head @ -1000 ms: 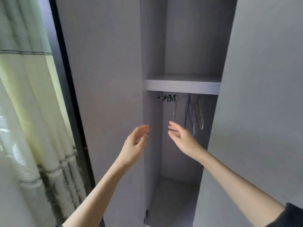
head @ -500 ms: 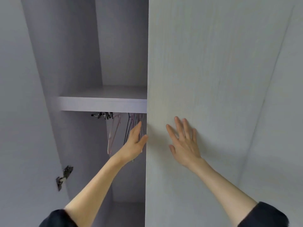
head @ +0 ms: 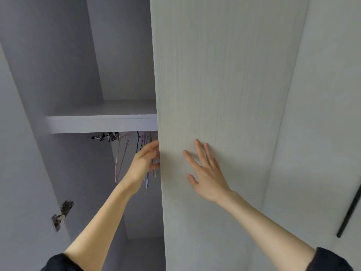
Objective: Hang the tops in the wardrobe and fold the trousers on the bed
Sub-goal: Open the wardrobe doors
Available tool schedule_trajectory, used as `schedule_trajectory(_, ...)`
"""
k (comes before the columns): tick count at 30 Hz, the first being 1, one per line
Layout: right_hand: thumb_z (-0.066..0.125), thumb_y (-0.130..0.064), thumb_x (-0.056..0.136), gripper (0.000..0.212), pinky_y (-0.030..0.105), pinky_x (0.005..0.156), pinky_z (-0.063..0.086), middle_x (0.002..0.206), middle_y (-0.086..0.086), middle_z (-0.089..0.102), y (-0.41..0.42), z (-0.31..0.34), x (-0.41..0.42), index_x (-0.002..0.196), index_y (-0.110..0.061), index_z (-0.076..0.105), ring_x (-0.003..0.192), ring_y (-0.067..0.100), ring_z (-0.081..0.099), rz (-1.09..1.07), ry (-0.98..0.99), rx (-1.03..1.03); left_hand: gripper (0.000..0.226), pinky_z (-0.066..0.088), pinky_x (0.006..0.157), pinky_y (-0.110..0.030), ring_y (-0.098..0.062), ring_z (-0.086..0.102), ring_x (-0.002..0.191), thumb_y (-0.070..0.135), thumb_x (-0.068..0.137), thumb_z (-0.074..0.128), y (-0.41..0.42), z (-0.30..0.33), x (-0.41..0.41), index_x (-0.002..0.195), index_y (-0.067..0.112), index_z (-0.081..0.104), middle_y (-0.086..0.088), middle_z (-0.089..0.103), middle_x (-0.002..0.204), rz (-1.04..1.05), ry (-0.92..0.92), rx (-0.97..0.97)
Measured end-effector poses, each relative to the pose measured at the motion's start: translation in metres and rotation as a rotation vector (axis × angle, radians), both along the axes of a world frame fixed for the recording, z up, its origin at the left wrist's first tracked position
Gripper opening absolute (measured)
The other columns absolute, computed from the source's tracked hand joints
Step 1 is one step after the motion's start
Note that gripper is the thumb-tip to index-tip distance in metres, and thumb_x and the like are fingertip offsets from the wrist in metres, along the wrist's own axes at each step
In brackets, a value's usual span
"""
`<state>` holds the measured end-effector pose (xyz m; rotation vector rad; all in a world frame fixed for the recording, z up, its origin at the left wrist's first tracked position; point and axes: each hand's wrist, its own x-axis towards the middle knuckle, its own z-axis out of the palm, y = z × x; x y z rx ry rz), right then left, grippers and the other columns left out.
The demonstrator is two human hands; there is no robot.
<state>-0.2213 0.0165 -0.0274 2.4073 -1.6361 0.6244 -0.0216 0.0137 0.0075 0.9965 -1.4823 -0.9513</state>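
I see the right hand (head: 207,173) flat, fingers straight and spread, on the pale wood-grain wardrobe door (head: 214,75). The left hand (head: 145,163) reaches among thin coloured wire hangers (head: 121,157) beneath the grey shelf (head: 101,124), fingertips hidden; grasp undetermined.
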Motion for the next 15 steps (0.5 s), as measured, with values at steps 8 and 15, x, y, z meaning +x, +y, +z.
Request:
schedule_trajectory(8,0.046,-0.03,0.097,0.066,0.03,0.114,0.023,0.156,-0.008,-0.02,0.114,-0.011,0.013,0.15,-0.037,0.006,0.144,0.018,0.016,0.035,-0.321,0.155,0.052,0.051,0.093,-0.038,-0.017,0.059,0.111,-0.001,0.091,0.03,0.089,-0.001,-0.002,0.126,0.026,0.057,-0.001,0.064,0.12,-0.319,-0.011,0.029)
schedule_trajectory(15,0.048,-0.018,0.097,0.066,0.029,0.118,0.014,0.158,-0.01,-0.003,0.196,-0.018,-0.001,0.151,-0.026,0.009,0.144,0.009,0.015,0.05,-0.673,0.353,0.051,0.043,0.103,-0.04,-0.017,0.054,0.118,-0.001,0.094,0.028,0.158,0.009,-0.038,0.131,0.024,0.051,-0.004,0.057,0.128,-0.367,-0.108,0.041)
